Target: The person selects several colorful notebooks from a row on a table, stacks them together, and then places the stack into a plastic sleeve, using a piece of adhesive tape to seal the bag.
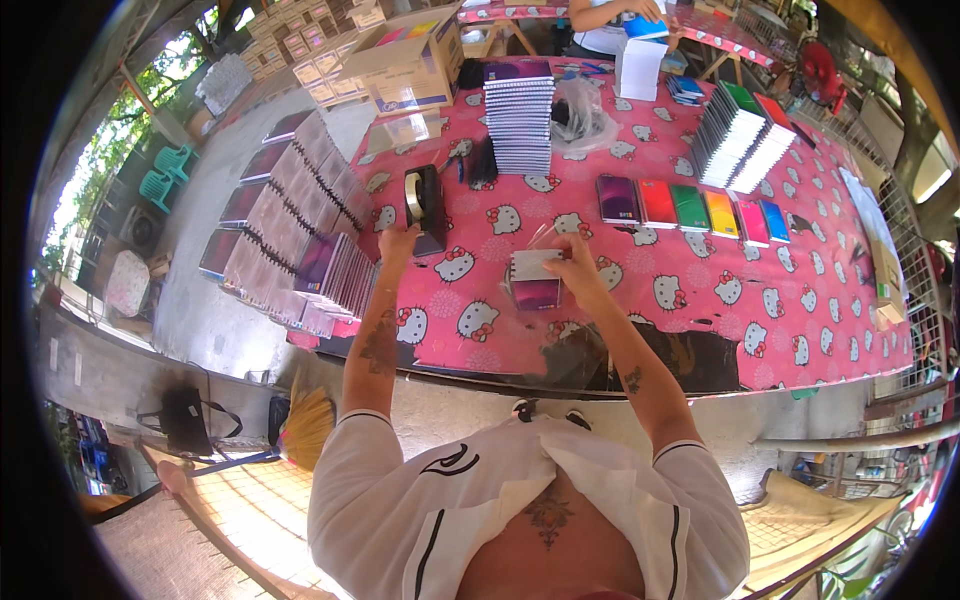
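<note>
My left hand (398, 242) is closed at the near end of a black tape dispenser (430, 215) that carries a roll of tape (413, 195). Whatever its fingertips pinch is too small to make out. To its right, my right hand (573, 264) pinches the clear plastic wrapper (543, 240) around a small spiral notebook (536, 292). The notebook lies on the table, with a purple lower part and a white upper part showing. Left of my left forearm stand spiral notebooks (325, 268) with purple covers, beside rows of plastic-wrapped ones (262, 215).
A tall notebook stack (518, 125) rises behind on the pink patterned table (620, 290). Colored notebooks (688, 208) lie in a row to the right, before two more stacks (740, 135). An open carton (405, 70) stands far left. Across the table, another person's hand (648, 12) holds a blue notebook.
</note>
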{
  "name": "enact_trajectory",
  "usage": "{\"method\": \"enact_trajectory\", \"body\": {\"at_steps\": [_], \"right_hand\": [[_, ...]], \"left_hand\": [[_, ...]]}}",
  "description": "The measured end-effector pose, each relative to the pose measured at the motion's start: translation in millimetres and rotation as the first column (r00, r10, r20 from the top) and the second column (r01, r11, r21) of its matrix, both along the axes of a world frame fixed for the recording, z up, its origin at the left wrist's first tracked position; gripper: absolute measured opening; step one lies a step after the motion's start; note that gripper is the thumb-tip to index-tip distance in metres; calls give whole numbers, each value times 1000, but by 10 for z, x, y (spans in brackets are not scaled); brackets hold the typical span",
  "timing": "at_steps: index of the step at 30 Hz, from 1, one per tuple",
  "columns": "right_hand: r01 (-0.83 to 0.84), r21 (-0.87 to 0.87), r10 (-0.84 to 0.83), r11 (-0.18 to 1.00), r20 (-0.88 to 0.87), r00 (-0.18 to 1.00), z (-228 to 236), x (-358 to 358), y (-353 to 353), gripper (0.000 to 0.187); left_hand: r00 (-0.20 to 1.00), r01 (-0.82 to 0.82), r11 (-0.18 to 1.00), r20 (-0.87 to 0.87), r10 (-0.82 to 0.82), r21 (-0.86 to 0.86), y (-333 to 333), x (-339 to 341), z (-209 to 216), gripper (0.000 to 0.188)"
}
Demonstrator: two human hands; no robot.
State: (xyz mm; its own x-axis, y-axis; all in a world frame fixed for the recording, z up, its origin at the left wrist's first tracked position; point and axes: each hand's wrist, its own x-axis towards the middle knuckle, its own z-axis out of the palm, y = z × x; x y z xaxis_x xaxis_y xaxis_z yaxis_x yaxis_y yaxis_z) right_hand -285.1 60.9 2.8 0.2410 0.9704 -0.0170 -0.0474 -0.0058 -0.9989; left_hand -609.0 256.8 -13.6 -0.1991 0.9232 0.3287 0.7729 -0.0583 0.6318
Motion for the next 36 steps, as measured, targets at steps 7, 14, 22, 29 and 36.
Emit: {"method": "enact_trajectory", "body": {"at_steps": [7,14,22,29,36], "right_hand": [[98,-20,-93,995,163,982,-34,210,-37,37],[78,13,-79,997,98,992,4,115,-83,40],[90,16,-91,996,129,987,-51,69,-74,42],[-36,-2,36,999,-134,990,19,91,-108,43],[40,41,-29,998,-241,970,50,43,-245,39]], "left_hand": [[434,161,966,865,-253,202,-235,440,-373,11],[912,39,990,-400,-91,-137,-388,183,176,20],[71,940,177,-341,-937,-292,-747,1604,1331,28],[130,763,-16,177,-976,-647,-55,1881,678,25],[395,856,208,341,-853,-473,-415,1766,514,54]]}}
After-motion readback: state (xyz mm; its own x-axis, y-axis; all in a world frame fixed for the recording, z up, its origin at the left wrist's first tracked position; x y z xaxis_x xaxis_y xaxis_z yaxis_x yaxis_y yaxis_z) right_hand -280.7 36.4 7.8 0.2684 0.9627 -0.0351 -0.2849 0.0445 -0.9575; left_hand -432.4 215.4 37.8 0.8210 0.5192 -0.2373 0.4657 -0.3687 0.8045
